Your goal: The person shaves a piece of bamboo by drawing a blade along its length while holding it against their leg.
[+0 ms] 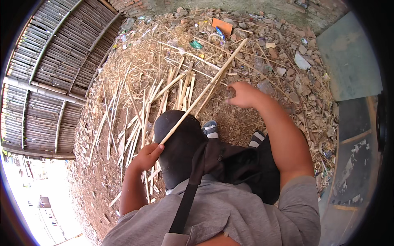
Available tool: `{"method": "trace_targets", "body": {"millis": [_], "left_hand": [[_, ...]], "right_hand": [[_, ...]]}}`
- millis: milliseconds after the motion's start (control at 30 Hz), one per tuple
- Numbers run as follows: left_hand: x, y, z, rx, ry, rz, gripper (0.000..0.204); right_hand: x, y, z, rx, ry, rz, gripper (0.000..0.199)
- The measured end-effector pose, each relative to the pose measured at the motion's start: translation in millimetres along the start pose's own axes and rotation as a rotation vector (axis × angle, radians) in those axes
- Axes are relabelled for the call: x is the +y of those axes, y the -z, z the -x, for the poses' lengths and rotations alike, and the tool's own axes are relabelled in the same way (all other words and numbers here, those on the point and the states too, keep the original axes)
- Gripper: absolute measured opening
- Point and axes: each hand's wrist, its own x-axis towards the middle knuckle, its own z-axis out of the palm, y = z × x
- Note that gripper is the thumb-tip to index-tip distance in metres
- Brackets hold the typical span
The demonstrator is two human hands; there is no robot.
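My left hand (145, 158) is closed on the near end of a long pale strip of split bamboo (201, 96). The strip slants across my left knee (174, 125), up and away to the right, its far end above the littered ground. To the right of the strip, apart from it, is my right hand (245, 94). Its fingers are curled in toward the thumb, and a small greyish thing seems to show between them, too unclear to name. Just beyond my knee, several loose bamboo strips (180, 92) lie in a pile.
A bamboo slat wall (61, 53) stands at the left. Broken bricks and stones (293, 78), straw and plastic litter cover the ground, with an orange piece (222, 26) far off. Grey panels (349, 57) rise on the right. My sandalled feet (210, 129) are between the strips and rubble.
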Motion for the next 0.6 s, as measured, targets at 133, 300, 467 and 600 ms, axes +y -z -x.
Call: {"method": "trace_targets", "body": {"millis": [133,300,467,600], "left_hand": [[5.9,-3.3,5.0,0.053,-0.057,-0.061,0.054],[3.6,-1.9,2.0,0.018,-0.042,-0.051,0.055],[0.0,-1.4,1.6,0.034,-0.033,-0.024,0.055],[-1.8,-1.0,1.7,0.005,-0.016,0.003,0.056]], "right_hand": [[-31.6,-11.4,5.7,-0.194,0.15,0.225,0.041],[18.1,1.7,-4.3,0.026,-0.026,-0.022,0.043],[13.4,1.1,-2.4,0.095,-0.021,0.005,0.042],[-30.7,-3.5,13.0,-0.121,0.124,0.134,0.042]]}}
